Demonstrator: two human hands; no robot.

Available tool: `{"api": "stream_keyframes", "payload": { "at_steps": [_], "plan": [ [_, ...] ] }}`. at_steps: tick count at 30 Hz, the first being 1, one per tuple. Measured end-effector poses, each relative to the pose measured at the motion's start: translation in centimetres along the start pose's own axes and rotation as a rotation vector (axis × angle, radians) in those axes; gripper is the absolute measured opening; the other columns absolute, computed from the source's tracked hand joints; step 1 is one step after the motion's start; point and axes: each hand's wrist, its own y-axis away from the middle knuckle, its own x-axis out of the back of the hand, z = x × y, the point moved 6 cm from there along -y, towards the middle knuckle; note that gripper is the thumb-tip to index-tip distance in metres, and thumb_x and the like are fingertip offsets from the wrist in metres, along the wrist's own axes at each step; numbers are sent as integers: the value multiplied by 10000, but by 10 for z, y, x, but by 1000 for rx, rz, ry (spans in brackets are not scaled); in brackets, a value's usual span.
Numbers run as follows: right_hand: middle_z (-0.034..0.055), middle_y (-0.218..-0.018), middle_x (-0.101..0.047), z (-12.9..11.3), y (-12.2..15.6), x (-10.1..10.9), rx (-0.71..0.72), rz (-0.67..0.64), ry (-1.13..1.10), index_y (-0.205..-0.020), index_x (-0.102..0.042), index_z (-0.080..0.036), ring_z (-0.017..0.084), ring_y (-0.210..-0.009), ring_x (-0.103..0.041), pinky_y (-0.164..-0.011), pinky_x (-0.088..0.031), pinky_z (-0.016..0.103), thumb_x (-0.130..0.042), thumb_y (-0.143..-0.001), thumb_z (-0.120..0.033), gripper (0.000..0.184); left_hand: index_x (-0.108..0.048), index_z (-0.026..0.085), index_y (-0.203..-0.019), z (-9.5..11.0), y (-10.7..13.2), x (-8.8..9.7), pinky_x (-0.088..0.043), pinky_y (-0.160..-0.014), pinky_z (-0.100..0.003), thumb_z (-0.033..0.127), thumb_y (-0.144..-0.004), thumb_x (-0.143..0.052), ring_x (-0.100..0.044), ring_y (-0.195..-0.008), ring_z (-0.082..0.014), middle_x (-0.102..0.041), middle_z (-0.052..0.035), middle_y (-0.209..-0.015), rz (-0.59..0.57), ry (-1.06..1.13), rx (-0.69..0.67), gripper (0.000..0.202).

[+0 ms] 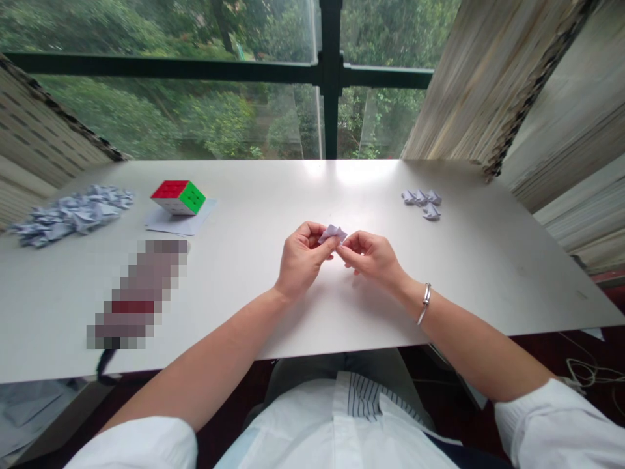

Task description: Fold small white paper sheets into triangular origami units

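Above the middle of the white table, a small piece of folded white paper [333,233] is pinched between the thumb and fingers of my left hand [303,255]. From the other side, my right hand [374,257] has its thumb and index finger closed at the paper's lower right edge. Both hands nearly touch there, and the fingers hide part of the paper. Several similar small folded paper pieces [422,200] stand in a group further back on the right. At the far left lies a large heap of folded paper pieces [73,215].
A puzzle cube [181,197] rests on white paper sheets [208,212] at the back left. Nearer on the left lies a blurred-out flat object [141,293] with a dark strap [103,363] over the table's front edge. A window [195,117] and curtains [469,78] border the table [244,195].
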Motion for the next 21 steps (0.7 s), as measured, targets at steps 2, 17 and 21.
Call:
{"api": "stream_keyframes", "payload": {
  "at_steps": [2,17,21],
  "plan": [
    [2,-637,-628,2,1,0,-44,11,-43,-743,-607,-179,116,-541,-596,-437,-470,209,-692,-797,-470,309,-597,175,-850,0,1,0,-519,-602,-229,339,-691,-807,-660,-716,-132,-714,-7,-818,-14,-14,-2,310],
    [-42,-540,-571,7,-2,0,-310,-94,-446,-660,-584,-159,74,-425,-577,-361,-419,143,-723,-722,-335,232,-620,158,-850,-1,-1,-2,-537,-619,-247,318,-696,-814,-645,-666,-123,-698,-4,-738,-79,47,62,295],
    [-43,-513,-573,8,-2,-1,-300,-108,-397,-676,-582,-162,75,-424,-576,-368,-419,138,-709,-728,-313,204,-627,147,-848,-3,-2,-2,-537,-639,-251,260,-659,-835,-632,-639,-110,-696,-3,-727,-92,78,122,303]
  ]
}}
